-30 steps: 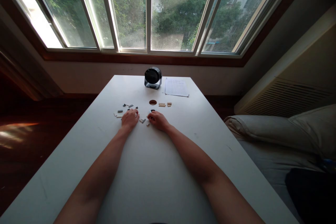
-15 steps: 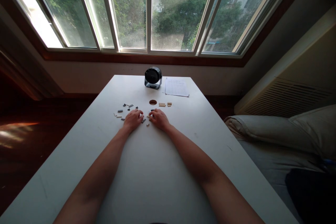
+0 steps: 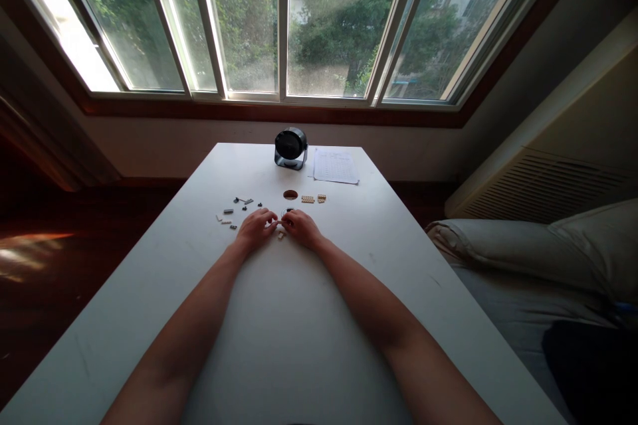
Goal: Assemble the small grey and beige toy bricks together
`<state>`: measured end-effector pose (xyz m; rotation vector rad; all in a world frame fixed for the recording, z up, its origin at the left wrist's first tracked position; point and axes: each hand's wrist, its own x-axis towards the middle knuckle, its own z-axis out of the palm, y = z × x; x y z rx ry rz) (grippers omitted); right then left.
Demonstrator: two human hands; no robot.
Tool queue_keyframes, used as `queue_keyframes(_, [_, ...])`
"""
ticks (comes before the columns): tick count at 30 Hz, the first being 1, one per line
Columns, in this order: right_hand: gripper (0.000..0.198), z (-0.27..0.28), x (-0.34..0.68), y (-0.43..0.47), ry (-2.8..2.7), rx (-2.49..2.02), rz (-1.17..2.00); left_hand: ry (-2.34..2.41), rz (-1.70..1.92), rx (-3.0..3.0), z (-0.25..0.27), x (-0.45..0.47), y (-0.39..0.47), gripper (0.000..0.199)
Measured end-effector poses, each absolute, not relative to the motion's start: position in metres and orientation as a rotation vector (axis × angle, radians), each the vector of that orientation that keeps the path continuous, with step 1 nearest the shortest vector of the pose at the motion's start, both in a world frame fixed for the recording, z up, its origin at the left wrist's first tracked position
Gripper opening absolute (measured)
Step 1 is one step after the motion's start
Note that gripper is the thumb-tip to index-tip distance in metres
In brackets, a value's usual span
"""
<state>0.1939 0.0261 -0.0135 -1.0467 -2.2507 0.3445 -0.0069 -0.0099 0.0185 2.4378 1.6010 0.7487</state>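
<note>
My left hand point(image 3: 257, 226) and my right hand point(image 3: 300, 226) meet over the white table point(image 3: 319, 305), their fingertips almost touching. Both have fingers closed in a pinch; whatever is between them is too small to make out. Just below the fingertips lie small tan pieces point(image 3: 280, 236). A small round item with a dark part point(image 3: 288, 212) is partly covered by my right fingers. Left of my left hand are scattered several small grey and dark building pieces, among them a grey bar point(image 3: 228, 212), a tan strip point(image 3: 226, 222) and a dark piece point(image 3: 233, 227).
Beyond my right hand sit two groups of tan studded pieces point(image 3: 308, 199), beside a round hole point(image 3: 290, 194) in the tabletop. A black desk fan point(image 3: 291, 147) and printed paper sheets point(image 3: 335, 166) are at the far end. A bed point(image 3: 518, 272) stands on the right.
My left hand has shifted slightly right, closing the gap to my right hand. A small grey piece that lay between the hands no longer shows. Another tan piece shows below the fingertips.
</note>
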Motion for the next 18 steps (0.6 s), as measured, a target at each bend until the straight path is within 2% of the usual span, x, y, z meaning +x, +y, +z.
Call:
queue_keyframes(6, [0.011, -0.0104, 0.1934, 0.0242, -2.229, -1.019, 0.376, 1.568, 0.807, 2.417, 0.0185, -0.0047, -0.0102, 0.017])
queue_keyframes(13, [0.029, -0.0044, 0.1939, 0.0207, -2.219, -0.987, 0.426, 1.587, 0.846, 2.303, 0.0138, -0.0044, -0.0064, 0.02])
queue_keyframes(18, [0.021, -0.0087, 0.1939, 0.0243, -2.218, -0.965, 0.409, 1.59, 0.836, 2.278, 0.0111, -0.005, -0.0043, 0.022])
